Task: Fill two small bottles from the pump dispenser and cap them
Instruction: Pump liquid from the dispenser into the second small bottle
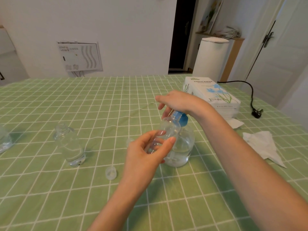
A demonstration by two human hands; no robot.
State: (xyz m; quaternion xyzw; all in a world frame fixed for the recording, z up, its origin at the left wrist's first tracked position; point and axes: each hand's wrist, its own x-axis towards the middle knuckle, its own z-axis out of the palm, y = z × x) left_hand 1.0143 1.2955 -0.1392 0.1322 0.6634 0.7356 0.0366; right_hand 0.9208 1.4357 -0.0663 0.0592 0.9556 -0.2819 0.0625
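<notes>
1. The bench [50,205], covered by a green checked cloth, carries everything. The pump dispenser [183,147] stands right of its middle and is used here as the landmark.
2. A tissue pack [211,95] is laid behind and to the right of the dispenser, and a crumpled tissue [263,147] lies to its right.
3. The dispenser is clear, partly filled with clear liquid, and topped by a blue pump head [182,120].
4. An uncapped bottle [70,144] is stood upright well to the left of the dispenser, with liquid seen in its lower part.
5. A tilted bottle [170,129] is held just in front of the dispenser, its mouth brought up to the blue spout. How much liquid it holds cannot be told.
6. The right hand [176,100] is laid on top of the pump head, fingers loosely bent and nothing gripped. The left hand [146,154] is closed round the lower part of the tilted bottle.
7. A cap [110,172] lies to the front left of the dispenser.
8. The step in hand is judged to be filling the second bottle. Next, firm downward presses are called for while the mouth is kept under the spout, and then both bottles are to be capped.
</notes>
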